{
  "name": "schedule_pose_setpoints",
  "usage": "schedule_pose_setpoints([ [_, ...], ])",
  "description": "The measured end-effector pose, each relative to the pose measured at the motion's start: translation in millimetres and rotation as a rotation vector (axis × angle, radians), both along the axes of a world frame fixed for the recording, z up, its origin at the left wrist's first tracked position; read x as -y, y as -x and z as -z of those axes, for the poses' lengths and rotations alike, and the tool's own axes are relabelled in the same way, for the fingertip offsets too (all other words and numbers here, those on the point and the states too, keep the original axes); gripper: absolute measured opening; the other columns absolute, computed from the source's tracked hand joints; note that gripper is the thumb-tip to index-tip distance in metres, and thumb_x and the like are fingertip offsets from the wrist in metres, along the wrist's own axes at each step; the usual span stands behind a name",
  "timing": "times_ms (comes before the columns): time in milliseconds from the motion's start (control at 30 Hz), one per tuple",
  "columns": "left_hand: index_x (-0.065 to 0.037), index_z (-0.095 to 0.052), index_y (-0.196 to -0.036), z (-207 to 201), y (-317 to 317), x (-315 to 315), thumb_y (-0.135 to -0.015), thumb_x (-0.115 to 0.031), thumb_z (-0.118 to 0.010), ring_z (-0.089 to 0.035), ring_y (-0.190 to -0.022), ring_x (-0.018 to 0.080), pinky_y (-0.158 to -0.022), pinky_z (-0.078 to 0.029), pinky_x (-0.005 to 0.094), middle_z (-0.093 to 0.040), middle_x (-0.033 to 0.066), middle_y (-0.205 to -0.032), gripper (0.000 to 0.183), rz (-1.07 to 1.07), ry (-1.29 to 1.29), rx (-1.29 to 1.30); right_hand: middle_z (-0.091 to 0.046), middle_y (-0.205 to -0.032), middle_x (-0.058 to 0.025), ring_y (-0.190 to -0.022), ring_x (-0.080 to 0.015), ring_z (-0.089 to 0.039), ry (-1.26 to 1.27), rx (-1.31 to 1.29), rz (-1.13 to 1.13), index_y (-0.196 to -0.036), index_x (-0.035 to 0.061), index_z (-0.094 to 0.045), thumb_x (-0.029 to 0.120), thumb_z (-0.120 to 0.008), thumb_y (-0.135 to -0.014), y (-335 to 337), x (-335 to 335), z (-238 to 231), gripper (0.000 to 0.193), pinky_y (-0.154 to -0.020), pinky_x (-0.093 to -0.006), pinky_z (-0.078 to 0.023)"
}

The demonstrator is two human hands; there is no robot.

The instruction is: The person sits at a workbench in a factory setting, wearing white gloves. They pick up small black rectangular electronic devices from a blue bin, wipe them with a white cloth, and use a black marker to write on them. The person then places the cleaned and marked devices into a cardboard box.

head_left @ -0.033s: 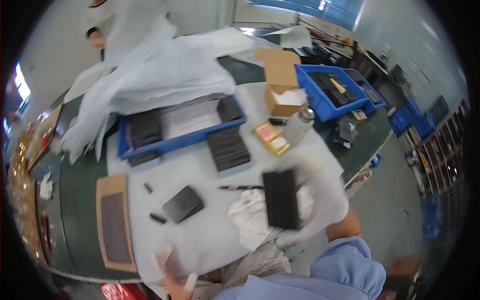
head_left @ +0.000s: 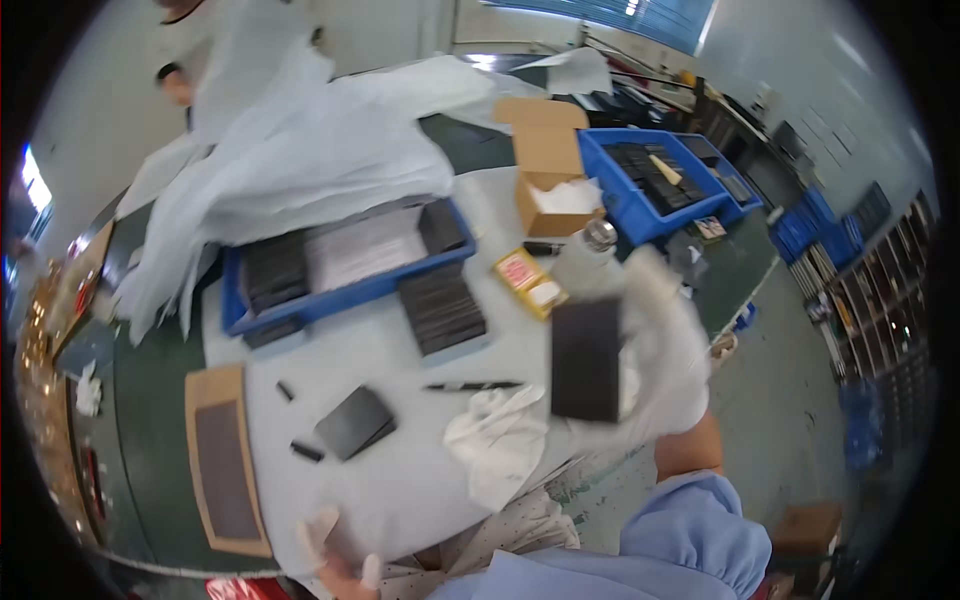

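My right hand (head_left: 668,350), in a white glove and blurred, grips a flat black rectangular piece (head_left: 585,360) by its right side, above the table. My left hand (head_left: 340,555) is at the table's near edge, thumb and fingers apart, with white coverings on the fingertips and nothing in it. Two overlapping dark flat pieces (head_left: 356,422) lie ahead of it, beside two small black bits, one of them a short black piece (head_left: 307,451). A crumpled white cloth (head_left: 495,440) lies left of the held piece, with a black pen (head_left: 472,386) just beyond.
Farther back stand a stack of black pieces (head_left: 442,310), a long blue bin (head_left: 350,298), a yellow box (head_left: 528,280), a clear bottle (head_left: 585,262), an open cardboard box (head_left: 555,205) and another blue bin (head_left: 625,215). A framed board (head_left: 228,465) lies left; white sheeting (head_left: 300,170) covers the back.
My right hand has moved right and slightly up with the black piece, uncovering more of the white cloth and the pen's end. My left hand stays about where it was.
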State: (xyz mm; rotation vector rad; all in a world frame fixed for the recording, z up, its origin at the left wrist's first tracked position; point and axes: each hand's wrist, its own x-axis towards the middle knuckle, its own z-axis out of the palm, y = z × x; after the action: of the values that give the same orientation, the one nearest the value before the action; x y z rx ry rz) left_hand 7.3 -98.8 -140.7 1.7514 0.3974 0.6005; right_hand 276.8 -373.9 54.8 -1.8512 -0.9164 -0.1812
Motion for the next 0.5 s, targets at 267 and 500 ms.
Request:
schedule_pose_setpoints([
  [267, 0.005, -0.028, -0.144, -48.4, -20.6, 17.3, -0.092, -0.001, -0.055, -0.053, -0.120, 0.0308, -0.106, -0.039, 0.0447, -0.055, 0.0209, -0.129, 0.059, -0.217, 0.108, -0.180, -0.052, -0.120, -0.0153, -0.095, -0.0169, -0.058, -0.390, -0.078, 0.851, -0.138, -0.0106, -0.035, 0.008, -0.087, -0.066, -214.8, 138.0, -23.8, 0.090, -0.079, -0.0286, -0.054],
  [500, 0.005, -0.030, -0.144, -70.5, -53.2, 36.0, -0.095, -0.008, -0.055, -0.055, -0.118, 0.0281, -0.103, -0.041, 0.0403, -0.061, 0.0224, -0.122, 0.058, -0.481, 0.089, -0.445, -0.066, -0.106, -0.0203, -0.100, -0.0270, -0.065, 0.107, -0.259, 0.790, -0.119, -0.0116, -0.050, 0.016, -0.087, -0.059, -288.8, 156.1, 26.3, 0.076, -0.089, -0.0342, -0.051],
])
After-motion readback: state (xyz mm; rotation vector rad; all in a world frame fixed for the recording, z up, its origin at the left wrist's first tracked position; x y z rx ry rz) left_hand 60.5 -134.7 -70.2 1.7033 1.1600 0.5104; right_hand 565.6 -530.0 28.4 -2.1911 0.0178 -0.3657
